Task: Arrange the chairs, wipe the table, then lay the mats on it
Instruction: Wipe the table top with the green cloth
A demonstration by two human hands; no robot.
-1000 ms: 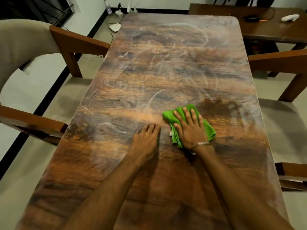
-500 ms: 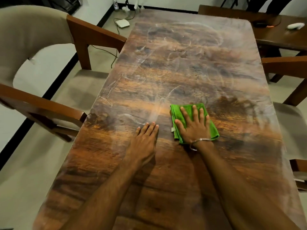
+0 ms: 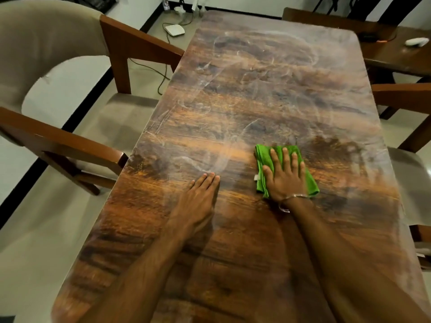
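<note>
A long wooden table (image 3: 268, 94) with whitish wipe streaks fills the view. A folded green cloth (image 3: 264, 159) lies on it right of centre. My right hand (image 3: 285, 177) presses flat on the cloth with fingers spread and straight. My left hand (image 3: 199, 199) rests flat on the bare tabletop a little to the left of the cloth, fingers together. A beige padded chair with wooden arms (image 3: 70, 89) stands at the table's left side. Another chair (image 3: 405, 164) stands at the right side. No mats are in view.
A second wooden table (image 3: 396, 52) stands at the far right with a white object (image 3: 416, 41) and a dark item on it. On the floor beyond the far left corner lie a white device (image 3: 175, 30) and cables.
My right hand has slid the green cloth a little to the right, away from my left hand. The view has shifted to the left. My left hand stays flat on the table.
</note>
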